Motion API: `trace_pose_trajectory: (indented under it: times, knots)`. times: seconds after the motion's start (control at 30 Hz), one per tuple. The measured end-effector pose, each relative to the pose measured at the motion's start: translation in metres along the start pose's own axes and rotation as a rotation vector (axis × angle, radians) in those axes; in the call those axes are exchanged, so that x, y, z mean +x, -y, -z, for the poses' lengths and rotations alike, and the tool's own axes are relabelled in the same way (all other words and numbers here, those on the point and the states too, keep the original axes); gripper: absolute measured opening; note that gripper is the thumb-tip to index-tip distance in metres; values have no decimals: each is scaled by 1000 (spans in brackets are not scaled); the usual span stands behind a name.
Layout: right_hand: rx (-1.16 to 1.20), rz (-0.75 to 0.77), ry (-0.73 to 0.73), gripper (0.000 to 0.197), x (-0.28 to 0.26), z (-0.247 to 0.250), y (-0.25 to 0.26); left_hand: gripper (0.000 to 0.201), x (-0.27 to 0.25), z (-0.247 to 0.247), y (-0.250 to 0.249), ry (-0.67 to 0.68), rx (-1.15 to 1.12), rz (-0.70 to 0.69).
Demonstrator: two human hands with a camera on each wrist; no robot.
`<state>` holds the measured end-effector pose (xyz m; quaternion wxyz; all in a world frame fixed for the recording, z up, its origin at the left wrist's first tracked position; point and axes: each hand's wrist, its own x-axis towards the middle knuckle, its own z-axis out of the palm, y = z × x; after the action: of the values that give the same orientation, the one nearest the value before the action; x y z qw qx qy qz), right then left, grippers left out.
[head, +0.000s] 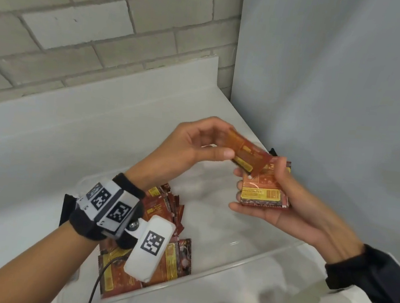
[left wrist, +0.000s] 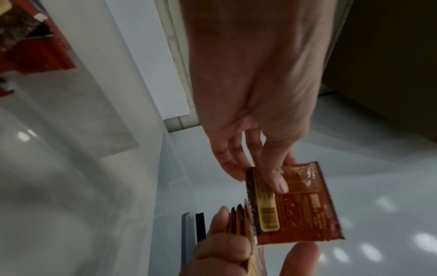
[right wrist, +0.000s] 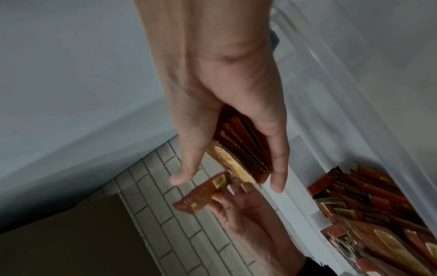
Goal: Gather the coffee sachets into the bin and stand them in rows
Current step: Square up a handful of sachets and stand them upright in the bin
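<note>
My left hand pinches a single red-and-yellow coffee sachet between thumb and fingers, tilted, its lower end touching the stack. My right hand holds a stack of sachets upright, thumb on the front, fingers behind. Both hands hover over the clear plastic bin. Several more sachets lie and lean in the bin's left part. In the left wrist view the thumb of my left hand presses the single sachet beside the stack. The right wrist view shows my right hand round the stack.
The bin stands on a white counter in a corner, with a grey brick wall behind and a pale blue wall at the right. A black cable runs from the left wrist camera.
</note>
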<state>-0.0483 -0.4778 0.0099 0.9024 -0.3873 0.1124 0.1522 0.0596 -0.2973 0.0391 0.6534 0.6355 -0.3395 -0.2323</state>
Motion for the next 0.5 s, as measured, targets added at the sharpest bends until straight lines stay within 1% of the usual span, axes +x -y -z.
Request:
trace_pose_trajectory:
  times: [0.07, 0.1, 0.17, 0.23, 0.3, 0.37, 0.43, 0.5]
  knots:
    - [20, -12, -14, 82, 1, 0, -1, 18, 0, 2, -1, 45, -7, -31]
    - [17, -22, -18, 81, 2, 0, -1, 22, 0, 2, -2, 82, -2, -34]
    - [23, -45, -4, 74, 2, -3, 0, 31, 0, 0, -3, 151, 30, -36]
    - [20, -53, 20, 60, 1, -5, 2, 25, 2, -3, -2, 188, 47, -27]
    - [-26, -49, 33, 40, -1, -9, 4, 18, 3, -4, -1, 197, 52, -18]
    - [-50, -42, 3, 23, -2, -11, 7, 17, 4, -3, 1, 196, 81, -25]
    - [-49, -24, -27, 20, -1, -12, 8, 16, 4, -4, 1, 189, 104, -25]
    - [-36, 3, -63, 16, -1, -12, 9, 18, 4, -5, 0, 129, 127, -14]
